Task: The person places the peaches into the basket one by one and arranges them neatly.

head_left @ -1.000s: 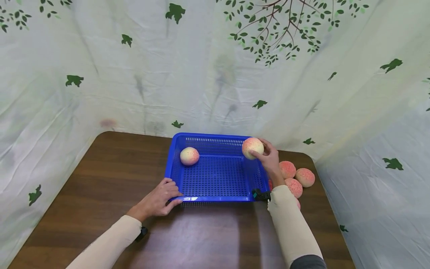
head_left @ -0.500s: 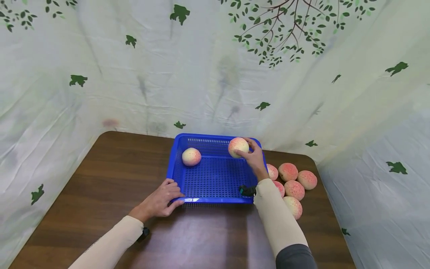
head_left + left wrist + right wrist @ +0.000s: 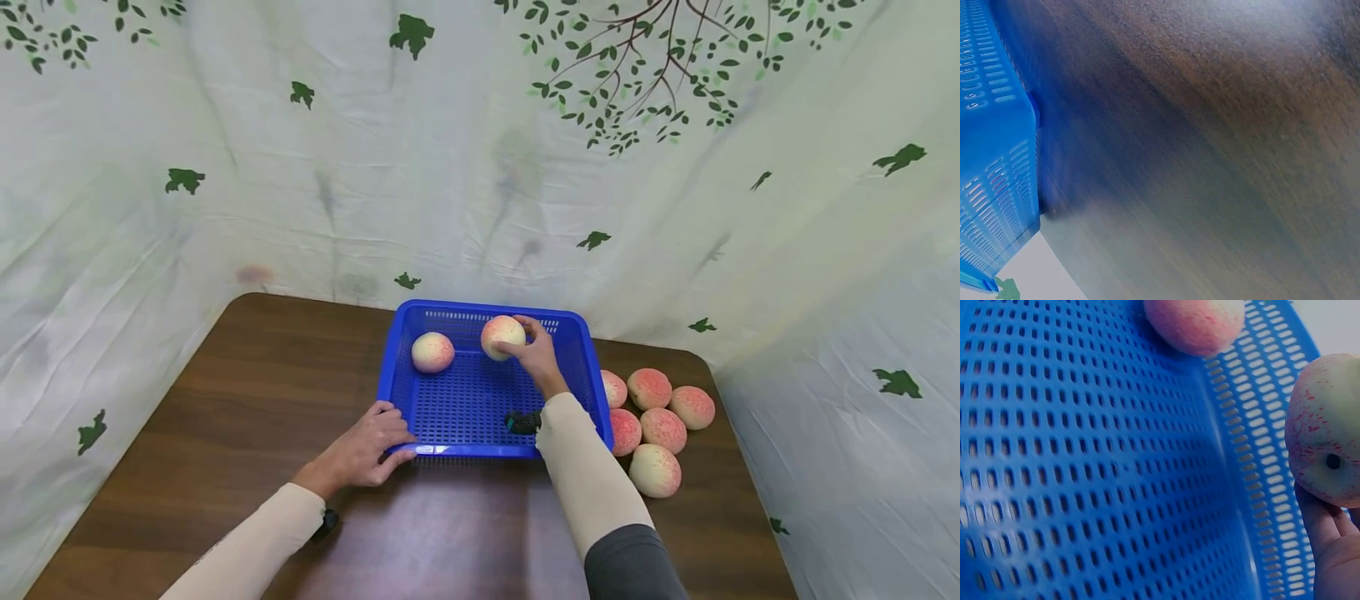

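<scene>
My right hand (image 3: 537, 354) grips a pale peach (image 3: 503, 337) with pink speckles, held over the back middle of the blue plastic basket (image 3: 498, 451). In the right wrist view that held peach (image 3: 1329, 431) shows a small dark hole, with fingers beneath it. Another peach (image 3: 432, 352) lies in the basket's back left part. At the basket's front left corner my left hand (image 3: 370, 446) holds the rim, thumb along the front edge and fingers over the left side. The left wrist view shows the basket's slotted wall (image 3: 1004, 181) but not the hand.
Several pink and pale peaches (image 3: 663, 430) sit grouped on the brown table (image 3: 292, 375), right beside the basket. A white cloth (image 3: 450, 167) printed with leaves hangs behind and along both sides of the table.
The right hand has carried its peach leftward, from over the basket's back right corner to its back middle. More of the peaches at the right now show. The left hand stays on the rim.
</scene>
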Tool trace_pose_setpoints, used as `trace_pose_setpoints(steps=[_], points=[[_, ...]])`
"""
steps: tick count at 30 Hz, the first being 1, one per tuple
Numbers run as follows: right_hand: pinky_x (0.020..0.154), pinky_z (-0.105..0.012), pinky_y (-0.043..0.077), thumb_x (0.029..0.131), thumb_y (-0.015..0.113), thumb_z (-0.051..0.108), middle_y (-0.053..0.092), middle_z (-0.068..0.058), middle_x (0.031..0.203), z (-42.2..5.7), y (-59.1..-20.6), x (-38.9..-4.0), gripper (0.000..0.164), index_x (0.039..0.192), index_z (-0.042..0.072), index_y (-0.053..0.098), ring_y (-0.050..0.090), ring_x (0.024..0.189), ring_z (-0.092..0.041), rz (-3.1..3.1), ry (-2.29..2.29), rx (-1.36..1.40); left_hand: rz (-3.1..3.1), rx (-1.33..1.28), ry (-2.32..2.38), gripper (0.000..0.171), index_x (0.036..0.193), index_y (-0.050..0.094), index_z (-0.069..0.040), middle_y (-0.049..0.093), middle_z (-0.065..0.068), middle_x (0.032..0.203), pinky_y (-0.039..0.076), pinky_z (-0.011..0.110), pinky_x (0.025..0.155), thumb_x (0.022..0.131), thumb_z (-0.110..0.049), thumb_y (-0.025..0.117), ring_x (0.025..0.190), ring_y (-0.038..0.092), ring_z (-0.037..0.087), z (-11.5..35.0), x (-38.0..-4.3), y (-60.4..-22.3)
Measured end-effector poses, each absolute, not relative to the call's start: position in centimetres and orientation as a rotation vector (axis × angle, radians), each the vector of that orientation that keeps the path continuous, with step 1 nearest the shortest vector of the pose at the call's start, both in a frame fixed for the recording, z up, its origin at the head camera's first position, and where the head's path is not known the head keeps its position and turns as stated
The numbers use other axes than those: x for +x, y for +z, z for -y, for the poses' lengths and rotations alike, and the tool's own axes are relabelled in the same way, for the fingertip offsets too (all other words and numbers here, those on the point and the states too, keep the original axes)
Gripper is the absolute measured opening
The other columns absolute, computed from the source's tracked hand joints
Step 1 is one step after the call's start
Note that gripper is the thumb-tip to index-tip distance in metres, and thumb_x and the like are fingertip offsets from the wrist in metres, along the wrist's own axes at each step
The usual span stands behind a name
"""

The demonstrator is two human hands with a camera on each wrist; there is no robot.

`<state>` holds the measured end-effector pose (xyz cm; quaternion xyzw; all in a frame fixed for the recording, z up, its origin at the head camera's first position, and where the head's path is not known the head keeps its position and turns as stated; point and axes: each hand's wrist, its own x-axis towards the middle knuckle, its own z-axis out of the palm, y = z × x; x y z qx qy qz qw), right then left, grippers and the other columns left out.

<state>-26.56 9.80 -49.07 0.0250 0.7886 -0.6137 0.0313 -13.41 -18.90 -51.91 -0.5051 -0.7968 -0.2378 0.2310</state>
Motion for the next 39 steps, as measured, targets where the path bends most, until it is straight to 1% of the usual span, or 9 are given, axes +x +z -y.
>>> trace_pose_setpoints(steps=[3,7,12,15,21,23,28,34,39], points=[[0.095,-0.048,0.043,0.074,0.083,0.014,0.052,-0.015,0.132,-9.1,-49.7,-26.7,0.068,0.134,0.009,0.051,0.049,0.122,-0.032,-2.435,-1.859,0.120,2.194,-1.392,-0.652,0.028,0.082,0.068,-0.011,0.058,-0.007,0.071,0.036,0.038,0.080,0.097,-0.030,0.053,0.071,0.046,0.013,18.9,-13.5,-52.0],[0.093,-0.047,0.044,0.073,0.084,0.014,0.054,-0.015,0.128,-8.2,-50.5,-26.8,0.068,0.133,0.008,0.053,0.051,0.118,-0.032,-2.448,-1.825,0.156,2.204,-1.396,-0.656,0.013,0.082,0.068,-0.011,0.059,-0.007,0.071,0.036,0.038,0.080,0.088,-0.022,0.065,0.071,0.046,0.013,19.0,-13.5,-51.9],[0.092,-0.047,0.045,0.072,0.084,0.012,0.053,-0.017,0.126,-7.4,-51.5,-26.7,0.067,0.132,0.009,0.055,0.052,0.116,-0.033,-2.419,-1.829,0.177,2.200,-1.399,-0.655,0.012,0.083,0.068,-0.011,0.058,-0.007,0.071,0.036,0.038,0.080,0.087,-0.022,0.066,0.071,0.046,0.013,19.1,-13.5,-51.9],[0.093,-0.048,0.045,0.071,0.084,0.010,0.053,-0.017,0.125,-7.0,-51.9,-26.6,0.066,0.131,0.009,0.056,0.052,0.116,-0.033,-2.411,-1.826,0.170,2.192,-1.400,-0.655,0.015,0.083,0.068,-0.011,0.058,-0.007,0.071,0.036,0.038,0.079,0.089,-0.023,0.064,0.071,0.046,0.013,19.1,-13.4,-51.9],[0.094,-0.046,0.044,0.068,0.085,0.007,0.056,-0.016,0.126,-6.1,-52.4,-26.8,0.067,0.129,0.006,0.057,0.052,0.117,-0.033,-2.448,-1.789,0.125,2.184,-1.394,-0.656,0.033,0.082,0.068,-0.011,0.057,-0.007,0.070,0.036,0.038,0.080,0.099,-0.032,0.049,0.071,0.046,0.013,19.1,-13.4,-52.0],[0.094,-0.046,0.044,0.067,0.085,0.004,0.056,-0.017,0.127,-5.8,-52.5,-26.8,0.068,0.129,0.005,0.057,0.052,0.117,-0.033,-2.458,-1.781,0.120,2.187,-1.395,-0.659,0.029,0.081,0.068,-0.011,0.057,-0.007,0.070,0.036,0.038,0.080,0.097,-0.029,0.053,0.071,0.046,0.013,19.1,-13.3,-52.0],[0.092,-0.044,0.045,0.064,0.084,-0.002,0.057,-0.016,0.125,-5.4,-52.7,-26.9,0.068,0.126,0.003,0.056,0.054,0.114,-0.032,-2.465,-1.784,0.130,2.190,-1.398,-0.672,0.010,0.082,0.068,-0.009,0.057,-0.007,0.071,0.036,0.038,0.080,0.084,-0.019,0.069,0.072,0.046,0.013,19.0,-13.3,-52.0],[0.088,-0.042,0.048,0.064,0.082,-0.005,0.056,-0.020,0.122,-5.4,-52.8,-26.9,0.069,0.127,0.003,0.055,0.056,0.109,-0.033,-2.443,-1.773,0.114,2.173,-1.396,-0.676,0.015,0.081,0.069,-0.009,0.057,-0.007,0.070,0.037,0.038,0.080,0.088,-0.021,0.065,0.071,0.046,0.013,19.0,-13.4,-52.1],[0.087,-0.042,0.048,0.066,0.082,-0.003,0.055,-0.020,0.123,-5.4,-52.9,-27.0,0.072,0.132,0.007,0.054,0.057,0.108,-0.033,-2.421,-1.733,0.127,2.185,-1.388,-0.682,0.008,0.083,0.069,-0.011,0.058,-0.007,0.071,0.037,0.038,0.080,0.079,-0.017,0.073,0.071,0.046,0.012,19.0,-13.3,-52.1]])
